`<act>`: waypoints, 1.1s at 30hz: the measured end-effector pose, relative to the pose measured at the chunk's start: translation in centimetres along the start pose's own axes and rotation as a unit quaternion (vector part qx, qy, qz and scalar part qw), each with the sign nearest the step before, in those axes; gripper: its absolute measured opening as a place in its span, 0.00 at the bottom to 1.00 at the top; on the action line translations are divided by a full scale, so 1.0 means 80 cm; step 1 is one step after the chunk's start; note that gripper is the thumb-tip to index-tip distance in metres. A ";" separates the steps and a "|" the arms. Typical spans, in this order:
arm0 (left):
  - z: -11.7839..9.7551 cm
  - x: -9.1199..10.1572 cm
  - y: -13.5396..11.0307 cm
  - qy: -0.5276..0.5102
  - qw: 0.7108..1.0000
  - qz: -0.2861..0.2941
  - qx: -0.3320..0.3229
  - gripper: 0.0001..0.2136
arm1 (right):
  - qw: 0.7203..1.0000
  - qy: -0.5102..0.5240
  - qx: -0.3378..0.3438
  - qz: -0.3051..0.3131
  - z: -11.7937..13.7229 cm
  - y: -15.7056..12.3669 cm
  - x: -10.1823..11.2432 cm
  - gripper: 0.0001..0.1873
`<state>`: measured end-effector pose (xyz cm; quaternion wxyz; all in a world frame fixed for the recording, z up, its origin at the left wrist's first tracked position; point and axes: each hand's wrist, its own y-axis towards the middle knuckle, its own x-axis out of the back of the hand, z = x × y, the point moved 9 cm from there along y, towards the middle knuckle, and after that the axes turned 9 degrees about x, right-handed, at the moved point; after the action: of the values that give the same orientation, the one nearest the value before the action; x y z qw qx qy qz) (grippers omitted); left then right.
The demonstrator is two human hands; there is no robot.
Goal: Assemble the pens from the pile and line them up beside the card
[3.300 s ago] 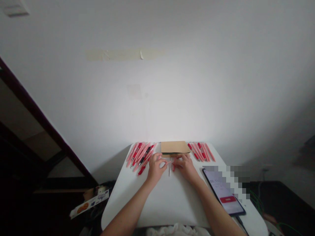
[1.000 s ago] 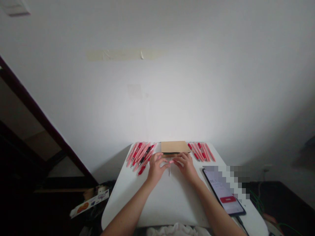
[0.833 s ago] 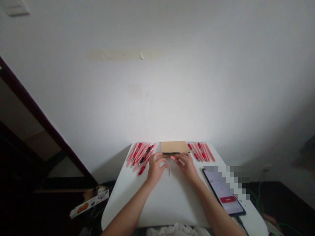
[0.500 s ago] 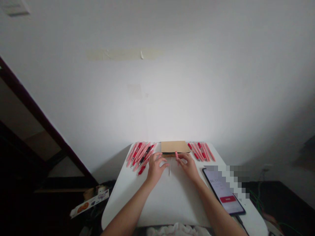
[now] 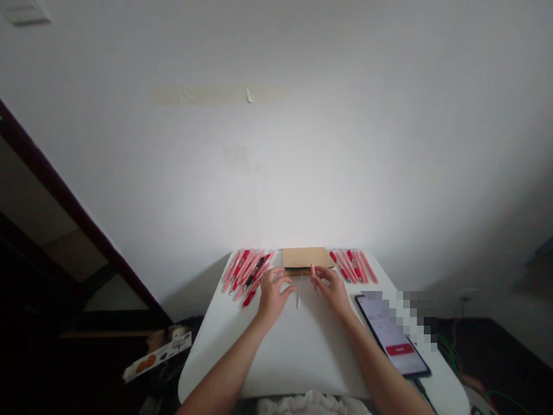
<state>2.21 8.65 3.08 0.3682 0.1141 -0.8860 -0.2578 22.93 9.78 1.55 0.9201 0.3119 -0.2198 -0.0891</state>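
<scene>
My right hand is closed on a pink pen, held roughly upright between thumb and fingers. Across from it, my left hand has its thumb and fingers curved apart with nothing between them. Between the hands a thin, pale stick like a pen refill lies on the white table. Just beyond my fingertips is a brown cardboard box with a dark gap along its near edge. To the left of my left hand lies a loose pile of pink, red and black pens.
Several pink and red pens lie side by side at the table's back right. A phone with a lit screen rests along the right edge, a cable at its lower end. The wall stands directly behind the table.
My right hand has shifted the pink pen slightly to the right and up. My left hand stays almost where it was.
</scene>
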 end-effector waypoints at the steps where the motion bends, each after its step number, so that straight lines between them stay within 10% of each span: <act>1: 0.000 0.000 0.000 -0.001 1.000 0.000 0.000 0.05 | 1.000 -0.004 0.006 -0.005 0.000 0.000 0.001 0.21; 33: 0.001 -0.001 0.000 0.004 1.000 0.005 0.006 0.04 | 1.000 0.008 -0.011 -0.008 -0.010 -0.003 0.000 0.17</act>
<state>2.24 8.70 3.00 0.3721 0.1126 -0.8866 -0.2504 23.26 10.05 0.83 0.9243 0.3044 -0.2091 -0.0966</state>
